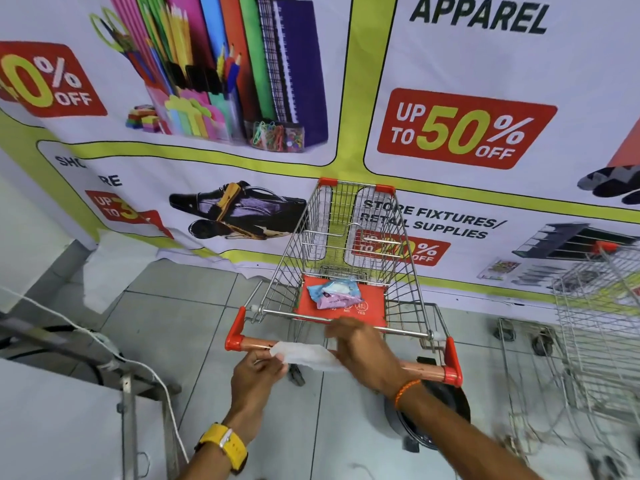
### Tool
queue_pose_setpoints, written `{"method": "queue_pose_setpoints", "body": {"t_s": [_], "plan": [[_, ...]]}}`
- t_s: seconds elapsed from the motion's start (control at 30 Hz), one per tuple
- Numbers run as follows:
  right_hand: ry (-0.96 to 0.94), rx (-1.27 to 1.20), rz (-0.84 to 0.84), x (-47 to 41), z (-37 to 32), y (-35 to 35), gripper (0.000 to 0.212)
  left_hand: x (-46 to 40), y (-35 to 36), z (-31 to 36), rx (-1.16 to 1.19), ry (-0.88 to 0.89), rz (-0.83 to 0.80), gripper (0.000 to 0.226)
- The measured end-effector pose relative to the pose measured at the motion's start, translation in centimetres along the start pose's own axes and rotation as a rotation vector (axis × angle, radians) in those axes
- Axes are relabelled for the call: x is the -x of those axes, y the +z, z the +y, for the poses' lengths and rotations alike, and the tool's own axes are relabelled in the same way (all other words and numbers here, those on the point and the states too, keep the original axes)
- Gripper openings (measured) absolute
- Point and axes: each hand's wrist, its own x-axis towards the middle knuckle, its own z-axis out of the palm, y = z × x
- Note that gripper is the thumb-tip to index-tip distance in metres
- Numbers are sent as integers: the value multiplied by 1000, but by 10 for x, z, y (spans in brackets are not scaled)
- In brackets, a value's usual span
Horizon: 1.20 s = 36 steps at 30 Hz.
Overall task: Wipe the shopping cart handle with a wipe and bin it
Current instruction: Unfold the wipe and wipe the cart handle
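Two hands: the left hand (258, 370), with one yellow watch (225, 445), pinches one white wipe (308, 355) in closed fingers; the right hand (363, 351) grips its other end. The wipe lies across the handle (420, 368) between them. One pack (334, 294) sits beyond the fingers in one cart (346, 237).

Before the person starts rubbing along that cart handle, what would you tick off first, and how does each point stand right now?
1. Wipe out of the pack and spread open: ok, it is stretched flat over the handle.
2. Both hands gripping it: ok, the left hand pinches one end and the right hand covers the other.
3. Wipe pressed on the handle: cannot tell, it may hover just above.
4. Handle free of clutter: ok, only the hands and wipe are on it.
5. Wipe pack out of the way: ok, it lies on the red seat flap.
6. Bin within reach: cannot tell, a dark round object under the right forearm may be one.
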Motion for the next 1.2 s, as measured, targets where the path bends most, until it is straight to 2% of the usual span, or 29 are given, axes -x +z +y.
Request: {"method": "queue_pose_setpoints", "body": {"t_s": [0.1,0.2,0.37,0.43,0.5,0.6,0.67,0.97,1.07,1.2], "plan": [[-103,-30,-48,-8,-32,49,37,-3,-5,1,-32,31,-55,7],[-150,90,12,-14,-42,89,35,-10,-19,7,-127,100,-74,3],[-26,245,128,-25,-52,115,44,-46,-53,44,-615,457,192,20],[12,280,159,-34,-58,124,44,-68,-60,62,-729,589,187,18],[28,324,205,-39,-64,131,43,-87,-58,71,-815,674,97,10],[21,372,315,-45,-68,149,39,-106,-40,70,-877,696,-116,23],[-12,399,396,-47,-67,164,37,-114,-30,67,-896,698,-202,28],[-151,410,522,-19,-36,182,44,-127,-35,59,-922,672,-254,43],[-69,414,558,15,-2,169,52,-131,-36,58,-952,675,-261,47],[154,417,718,76,59,135,50,-134,-35,54,-976,676,-273,47]]}}
